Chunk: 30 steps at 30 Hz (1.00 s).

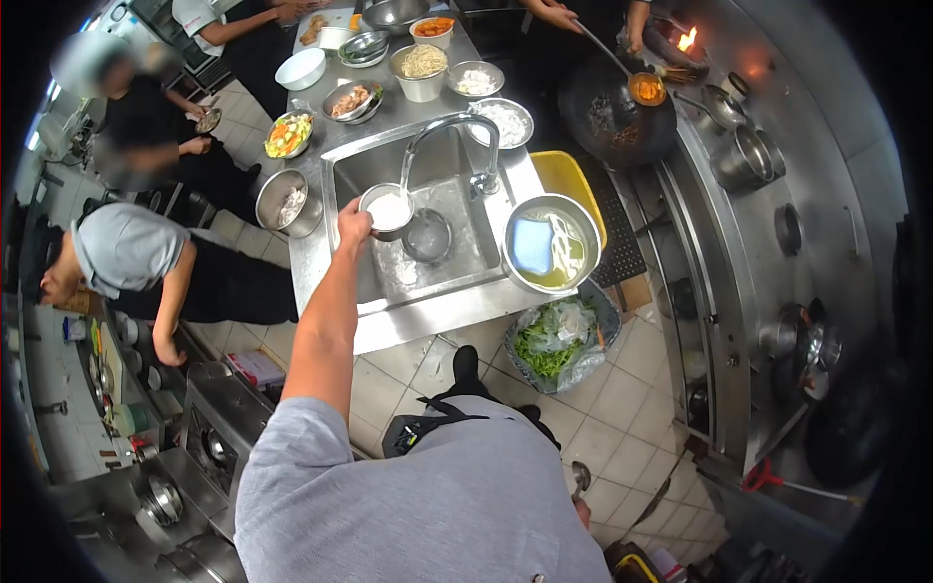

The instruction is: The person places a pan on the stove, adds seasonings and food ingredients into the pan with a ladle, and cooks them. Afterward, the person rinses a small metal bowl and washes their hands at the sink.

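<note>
My left hand [356, 222] is closed on the rim of a small metal bowl [388, 229] with something white in it. The bowl is over the sink [355, 175], under the stream from the curved faucet [450, 120]. Another round metal bowl [428, 236] sits on the sink floor beneath it. Low at my side, my right hand [583, 512] grips a metal spoon [581, 475]; most of that hand is hidden behind my body. A pot [513, 270] with a blue sponge [533, 245] and liquid stands at the sink's right.
Bowls of ingredients, including noodles [425, 62] and cut vegetables [289, 134], crowd the counter. A lined bin of greens [556, 342] stands on the floor. Co-workers are at the left and top; one person's hand [558, 17] holds a ladle over a wok [607, 121] near a flame.
</note>
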Each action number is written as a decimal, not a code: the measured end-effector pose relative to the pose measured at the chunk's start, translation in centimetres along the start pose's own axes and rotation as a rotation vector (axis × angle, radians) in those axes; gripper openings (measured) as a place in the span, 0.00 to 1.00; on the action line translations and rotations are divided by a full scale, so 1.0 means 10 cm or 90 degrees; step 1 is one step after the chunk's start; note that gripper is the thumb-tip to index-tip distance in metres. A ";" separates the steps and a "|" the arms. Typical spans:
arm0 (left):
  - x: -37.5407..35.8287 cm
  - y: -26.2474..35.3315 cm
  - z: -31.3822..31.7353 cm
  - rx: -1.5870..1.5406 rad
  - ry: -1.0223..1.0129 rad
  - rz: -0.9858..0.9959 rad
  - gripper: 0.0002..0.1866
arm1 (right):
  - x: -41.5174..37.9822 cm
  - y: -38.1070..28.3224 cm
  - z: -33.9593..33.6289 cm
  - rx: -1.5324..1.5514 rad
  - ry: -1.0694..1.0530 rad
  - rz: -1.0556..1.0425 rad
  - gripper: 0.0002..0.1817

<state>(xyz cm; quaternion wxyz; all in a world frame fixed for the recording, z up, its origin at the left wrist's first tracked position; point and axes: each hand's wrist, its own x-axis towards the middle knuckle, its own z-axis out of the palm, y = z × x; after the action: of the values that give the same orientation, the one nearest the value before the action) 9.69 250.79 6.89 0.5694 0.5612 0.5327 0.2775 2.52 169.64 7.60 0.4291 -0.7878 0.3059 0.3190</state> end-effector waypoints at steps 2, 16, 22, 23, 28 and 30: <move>0.03 -0.08 0.16 -0.067 -0.032 -0.005 0.30 | 0.02 -0.11 0.05 0.179 0.062 0.252 0.08; 0.01 -0.22 0.30 -0.175 -0.071 0.002 0.33 | 0.09 -0.29 0.15 0.166 0.019 0.180 0.10; -0.13 -0.11 0.11 -0.170 -0.078 -0.014 0.34 | 0.06 -0.18 0.25 0.116 0.040 0.172 0.13; -0.18 -0.05 0.08 -0.170 -0.091 -0.022 0.34 | 0.07 -0.18 0.24 0.120 0.038 0.166 0.13; -0.22 -0.39 -0.14 -0.239 -0.150 0.079 0.28 | 0.00 -0.23 0.25 -0.011 0.024 0.181 0.06; -0.47 -0.38 -0.31 -0.106 -0.047 0.089 0.30 | 0.00 -0.38 0.37 -0.055 0.001 0.154 0.06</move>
<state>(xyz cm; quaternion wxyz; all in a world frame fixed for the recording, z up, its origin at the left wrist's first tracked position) 4.44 246.71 5.38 0.6124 0.5579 0.4461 0.3387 4.48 174.51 7.84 0.3530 -0.7630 0.3850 0.3808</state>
